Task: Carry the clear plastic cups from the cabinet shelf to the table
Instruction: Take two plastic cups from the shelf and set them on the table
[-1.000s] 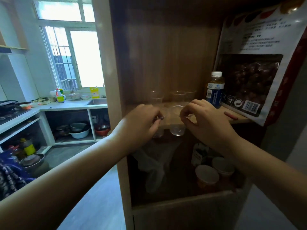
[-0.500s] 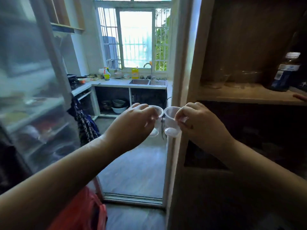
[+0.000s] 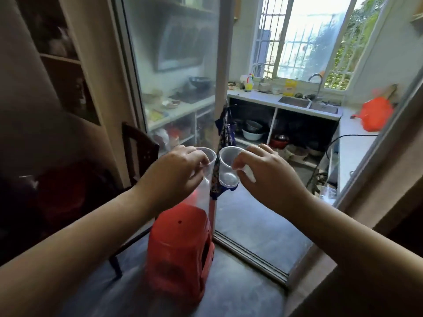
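My left hand (image 3: 177,173) pinches the rim of one clear plastic cup (image 3: 207,177), which hangs upright below the fingers. My right hand (image 3: 266,175) pinches the rim of a second clear plastic cup (image 3: 227,170), also upright and a little shorter-looking. The two cups are side by side at chest height, nearly touching, in the middle of the view. Both are empty. The cabinet shelf and the table are out of sight.
A red plastic stool (image 3: 180,245) stands on the floor right below the cups. A dark wooden chair (image 3: 139,152) is to the left. A sliding glass door frame (image 3: 223,88) and its floor track (image 3: 251,255) lead into a kitchen with a sink counter (image 3: 304,106).
My view has swung left, away from the cabinet, which has left the frame. Both hands still carry their cups side by side, now above the red stool.
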A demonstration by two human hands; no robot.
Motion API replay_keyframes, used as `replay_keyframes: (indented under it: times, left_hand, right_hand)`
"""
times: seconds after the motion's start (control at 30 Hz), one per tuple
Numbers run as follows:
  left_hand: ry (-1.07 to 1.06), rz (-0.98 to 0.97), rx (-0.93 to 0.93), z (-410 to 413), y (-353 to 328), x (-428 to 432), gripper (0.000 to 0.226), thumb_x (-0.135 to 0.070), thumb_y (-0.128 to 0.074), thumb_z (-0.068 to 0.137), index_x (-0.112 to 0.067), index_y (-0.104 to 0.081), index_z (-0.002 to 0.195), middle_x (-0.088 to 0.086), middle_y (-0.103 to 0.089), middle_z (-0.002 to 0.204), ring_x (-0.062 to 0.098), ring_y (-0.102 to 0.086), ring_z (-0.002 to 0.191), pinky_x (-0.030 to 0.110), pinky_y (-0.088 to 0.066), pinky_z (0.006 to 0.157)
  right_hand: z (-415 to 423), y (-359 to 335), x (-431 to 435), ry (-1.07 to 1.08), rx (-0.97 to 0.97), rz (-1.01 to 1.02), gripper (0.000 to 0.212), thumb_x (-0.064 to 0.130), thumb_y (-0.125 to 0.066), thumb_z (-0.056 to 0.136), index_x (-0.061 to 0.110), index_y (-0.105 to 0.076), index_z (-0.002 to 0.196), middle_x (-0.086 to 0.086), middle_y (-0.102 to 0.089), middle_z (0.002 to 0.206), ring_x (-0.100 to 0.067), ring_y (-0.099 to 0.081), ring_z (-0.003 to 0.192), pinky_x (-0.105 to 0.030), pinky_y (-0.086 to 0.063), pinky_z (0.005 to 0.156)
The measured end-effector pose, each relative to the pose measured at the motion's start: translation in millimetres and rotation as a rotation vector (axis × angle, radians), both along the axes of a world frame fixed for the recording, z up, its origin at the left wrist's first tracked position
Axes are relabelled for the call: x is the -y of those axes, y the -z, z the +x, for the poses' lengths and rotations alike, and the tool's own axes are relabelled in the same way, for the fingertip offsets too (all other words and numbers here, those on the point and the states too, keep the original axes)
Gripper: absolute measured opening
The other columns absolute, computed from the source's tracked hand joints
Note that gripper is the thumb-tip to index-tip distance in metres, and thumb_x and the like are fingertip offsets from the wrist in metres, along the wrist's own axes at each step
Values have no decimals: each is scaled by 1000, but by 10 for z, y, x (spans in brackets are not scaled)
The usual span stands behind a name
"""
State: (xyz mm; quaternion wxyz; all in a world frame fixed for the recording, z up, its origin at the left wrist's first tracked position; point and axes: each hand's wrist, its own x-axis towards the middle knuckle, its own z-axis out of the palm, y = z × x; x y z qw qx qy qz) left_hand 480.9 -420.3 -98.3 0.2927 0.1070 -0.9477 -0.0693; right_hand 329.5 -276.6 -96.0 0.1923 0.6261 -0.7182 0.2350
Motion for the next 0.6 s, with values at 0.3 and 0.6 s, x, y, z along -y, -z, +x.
replay_keyframes:
  times: [0.3, 0.6]
  left_hand:
    - [-280, 79, 33, 942, 268, 643, 6, -14, -57, 83, -12, -61, 87, -5, -54, 77, 13, -45, 75, 22, -36, 69]
    - [-536, 142, 70, 1425, 570, 1399, 10, -16, -56, 84, -17, -62, 91, -7, -58, 83, 11, -46, 82, 25, -40, 68]
  right_hand:
    - [586, 283, 1213, -290, 56, 66, 13, 10, -61, 80, 12, -65, 93, -3, -64, 94, -25, -54, 97, -36, -47, 80]
    - [952, 671, 2401, -486, 99, 153, 17, 11, -61, 79, 16, -62, 95, -1, -62, 98, -24, -52, 96, -39, -48, 76]
